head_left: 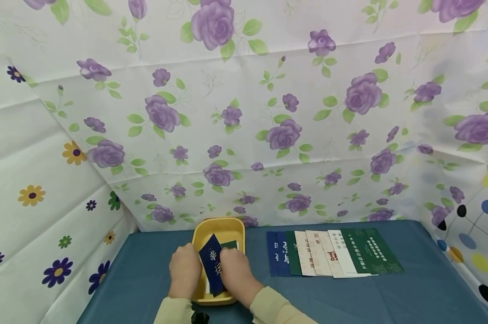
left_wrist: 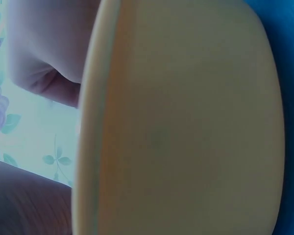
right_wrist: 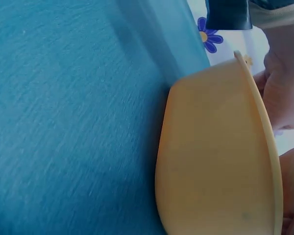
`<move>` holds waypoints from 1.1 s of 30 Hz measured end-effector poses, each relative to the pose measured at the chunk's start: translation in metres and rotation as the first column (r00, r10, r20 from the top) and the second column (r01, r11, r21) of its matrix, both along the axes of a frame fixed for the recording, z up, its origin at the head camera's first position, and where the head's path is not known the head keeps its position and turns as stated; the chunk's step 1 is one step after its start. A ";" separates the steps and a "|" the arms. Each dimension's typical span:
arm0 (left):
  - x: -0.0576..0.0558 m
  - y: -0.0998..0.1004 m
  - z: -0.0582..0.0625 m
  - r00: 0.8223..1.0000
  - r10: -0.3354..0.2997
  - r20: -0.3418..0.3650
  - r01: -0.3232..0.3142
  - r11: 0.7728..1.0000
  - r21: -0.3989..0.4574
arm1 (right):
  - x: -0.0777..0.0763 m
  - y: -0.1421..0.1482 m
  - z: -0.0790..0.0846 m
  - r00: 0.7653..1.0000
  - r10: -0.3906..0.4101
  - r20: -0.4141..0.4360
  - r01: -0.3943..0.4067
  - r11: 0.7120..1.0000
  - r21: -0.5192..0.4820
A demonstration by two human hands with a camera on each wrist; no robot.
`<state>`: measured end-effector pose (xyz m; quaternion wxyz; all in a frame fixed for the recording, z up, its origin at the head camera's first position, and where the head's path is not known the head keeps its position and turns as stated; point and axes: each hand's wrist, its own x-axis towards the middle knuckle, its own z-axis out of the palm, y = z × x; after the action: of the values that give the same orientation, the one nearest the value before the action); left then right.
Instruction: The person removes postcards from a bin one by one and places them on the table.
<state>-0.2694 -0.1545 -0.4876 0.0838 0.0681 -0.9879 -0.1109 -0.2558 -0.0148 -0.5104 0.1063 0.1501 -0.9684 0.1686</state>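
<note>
Above a yellow plastic bin (head_left: 199,230), both hands hold a dark blue card (head_left: 211,258) with white lettering, tilted. My left hand (head_left: 185,270) pinches the card's left edge, and the right hand (head_left: 236,275) grips its right side. Inside the bin, a green card (head_left: 230,245) and a pale one show partly behind the blue card and hands. Both wrist views are mostly filled by the bin's outer wall (left_wrist: 196,117), (right_wrist: 210,152). The rim hides the fingertips and the card there.
Right of the bin, several overlapping cards lie in a row on the blue tablecloth (head_left: 167,247): blue, green, cream, white, and a green card (head_left: 373,252) on top at the right end. Flower-patterned sheets (head_left: 235,148) stand behind and beside the table.
</note>
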 end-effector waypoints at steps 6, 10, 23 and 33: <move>0.000 0.000 -0.001 1.000 0.003 0.022 -0.002 1.000 -0.002 | 0.000 0.007 0.004 0.997 0.003 0.073 0.011 0.984 -0.180; 0.001 0.000 -0.002 1.000 0.001 0.000 -0.001 1.000 0.002 | -0.002 0.010 0.008 0.995 -0.025 0.094 0.047 0.970 -0.240; 0.000 0.000 -0.003 0.998 -0.023 -0.054 0.022 0.999 -0.027 | 0.001 0.034 0.039 0.995 0.002 0.104 0.044 0.896 -0.442; 0.001 0.001 -0.002 0.999 -0.020 -0.047 0.019 0.999 -0.034 | -0.001 0.069 0.058 0.994 -0.040 0.102 0.086 0.867 -0.492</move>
<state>-0.2687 -0.1539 -0.4900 0.1070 0.0546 -0.9880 -0.0967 -0.2573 0.0540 -0.4527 0.1036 0.0784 -0.9009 0.4140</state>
